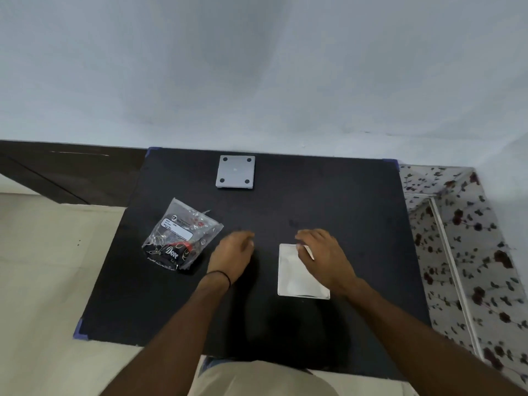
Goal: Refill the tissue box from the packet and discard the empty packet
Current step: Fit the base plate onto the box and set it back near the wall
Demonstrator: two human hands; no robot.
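Clearly the right hand (323, 252) pinched a tissue (308, 250) over the white stack (297, 278) at lower centre; the left hand (233, 254) hovered loosely open; better to steady the stack.

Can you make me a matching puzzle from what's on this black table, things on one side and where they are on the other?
Things:
1. grey square piece
2. clear plastic packet
3. white stack
4. left hand

Places:
A. under the right hand
B. far edge, by the wall
C. left side of the table
D. middle, empty, between packet and stack

Pairs: 1-B, 2-C, 3-A, 4-D
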